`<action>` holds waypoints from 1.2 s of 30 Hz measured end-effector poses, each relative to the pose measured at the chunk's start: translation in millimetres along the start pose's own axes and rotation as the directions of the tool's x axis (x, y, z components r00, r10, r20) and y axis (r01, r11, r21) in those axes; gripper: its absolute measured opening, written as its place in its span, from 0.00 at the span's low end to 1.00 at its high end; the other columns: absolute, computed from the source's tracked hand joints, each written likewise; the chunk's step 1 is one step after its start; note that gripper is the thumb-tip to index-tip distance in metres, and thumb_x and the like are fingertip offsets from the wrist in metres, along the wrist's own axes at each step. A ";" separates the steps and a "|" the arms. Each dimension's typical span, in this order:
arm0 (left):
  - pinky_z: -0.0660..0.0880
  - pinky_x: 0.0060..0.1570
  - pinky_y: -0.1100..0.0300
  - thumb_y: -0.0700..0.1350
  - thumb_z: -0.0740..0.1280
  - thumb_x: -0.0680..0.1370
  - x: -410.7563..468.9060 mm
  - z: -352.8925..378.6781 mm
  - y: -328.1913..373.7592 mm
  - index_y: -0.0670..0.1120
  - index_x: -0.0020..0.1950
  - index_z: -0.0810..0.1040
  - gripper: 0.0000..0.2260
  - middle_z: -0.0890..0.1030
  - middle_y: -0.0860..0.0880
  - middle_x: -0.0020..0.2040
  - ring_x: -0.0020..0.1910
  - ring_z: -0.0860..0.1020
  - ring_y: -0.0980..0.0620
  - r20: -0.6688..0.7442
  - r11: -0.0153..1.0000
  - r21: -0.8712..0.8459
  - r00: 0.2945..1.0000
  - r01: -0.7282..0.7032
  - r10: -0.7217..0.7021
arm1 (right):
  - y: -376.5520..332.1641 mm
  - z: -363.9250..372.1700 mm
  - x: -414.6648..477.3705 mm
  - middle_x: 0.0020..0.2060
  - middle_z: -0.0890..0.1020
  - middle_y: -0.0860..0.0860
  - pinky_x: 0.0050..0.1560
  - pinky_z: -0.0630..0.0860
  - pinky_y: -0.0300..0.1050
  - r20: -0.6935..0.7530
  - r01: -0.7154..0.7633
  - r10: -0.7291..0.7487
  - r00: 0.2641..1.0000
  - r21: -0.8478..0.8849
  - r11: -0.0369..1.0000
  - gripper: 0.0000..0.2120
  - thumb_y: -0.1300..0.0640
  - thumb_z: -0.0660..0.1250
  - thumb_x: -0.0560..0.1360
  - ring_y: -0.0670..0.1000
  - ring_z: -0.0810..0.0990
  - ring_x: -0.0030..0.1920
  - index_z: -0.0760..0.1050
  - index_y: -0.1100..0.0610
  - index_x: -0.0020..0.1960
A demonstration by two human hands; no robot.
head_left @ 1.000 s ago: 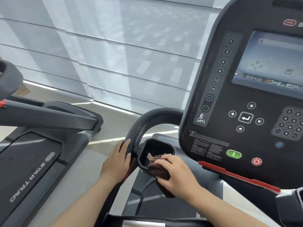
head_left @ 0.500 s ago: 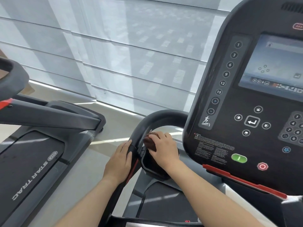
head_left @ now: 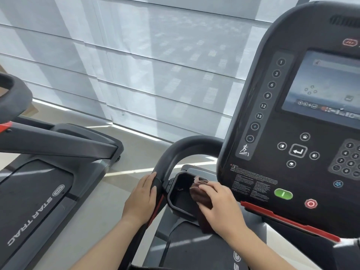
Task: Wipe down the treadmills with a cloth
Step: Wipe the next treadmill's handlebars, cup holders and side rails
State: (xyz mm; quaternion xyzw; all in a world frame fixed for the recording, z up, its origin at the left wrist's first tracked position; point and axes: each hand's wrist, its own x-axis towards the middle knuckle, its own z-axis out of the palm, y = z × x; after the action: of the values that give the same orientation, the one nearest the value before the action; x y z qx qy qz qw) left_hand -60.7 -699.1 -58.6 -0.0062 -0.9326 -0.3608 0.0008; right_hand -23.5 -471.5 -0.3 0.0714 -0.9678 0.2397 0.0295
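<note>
I stand on a black treadmill whose console [head_left: 292,133] fills the right side. Its curved handrail [head_left: 181,147] loops down at centre, and my left hand [head_left: 141,201] is wrapped around the rail's lower part. Beside the rail sits a black cup holder [head_left: 180,193]. My right hand [head_left: 220,207] presses a dark brown cloth [head_left: 201,199] against the holder's right rim, with the cloth hanging down below the palm.
A second treadmill [head_left: 44,188] marked STAR TRAC stands to the left across a strip of grey floor [head_left: 93,207]. Window blinds [head_left: 146,65] run behind both machines. A red safety bar [head_left: 288,221] lies under the console's green and red buttons.
My right hand carried the cloth from the handrail's inner curve back down to the cup holder's right rim. The left hand stayed on the rail.
</note>
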 end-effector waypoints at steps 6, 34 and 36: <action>0.69 0.62 0.52 0.47 0.53 0.80 -0.2 0.3 -0.9 0.53 0.72 0.61 0.19 0.67 0.52 0.71 0.66 0.68 0.51 0.002 1.000 0.015 1.000 0.010 -0.010 | -4.9 11.1 13.1 0.56 0.77 0.45 0.61 0.68 0.38 0.122 0.034 -0.048 0.991 0.111 0.993 0.16 0.54 0.69 0.72 0.50 0.74 0.57 0.78 0.48 0.59; 0.66 0.61 0.56 0.45 0.52 0.80 3.4 1.9 -10.3 0.48 0.70 0.66 0.18 0.72 0.47 0.68 0.65 0.70 0.48 -0.070 0.994 -0.016 0.991 0.111 -0.111 | -43.8 39.5 58.0 0.65 0.73 0.50 0.66 0.65 0.48 0.145 0.132 -0.150 0.978 0.131 0.983 0.18 0.51 0.65 0.75 0.54 0.67 0.65 0.73 0.52 0.65; 0.67 0.60 0.55 0.45 0.52 0.80 3.2 1.1 -10.2 0.48 0.69 0.67 0.18 0.73 0.47 0.67 0.64 0.71 0.48 -0.066 0.993 -0.017 0.991 0.113 -0.114 | -40.4 37.7 57.6 0.62 0.75 0.50 0.65 0.66 0.44 0.178 0.145 -0.172 0.969 0.156 0.977 0.18 0.50 0.66 0.74 0.54 0.70 0.63 0.75 0.51 0.64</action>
State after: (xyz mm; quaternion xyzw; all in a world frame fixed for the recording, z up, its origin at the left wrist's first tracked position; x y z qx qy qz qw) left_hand -64.0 -705.9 -66.2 0.0588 -0.9285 -0.3665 0.0114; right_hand -75.1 -531.6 -9.8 0.1733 -0.9379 0.2966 -0.0494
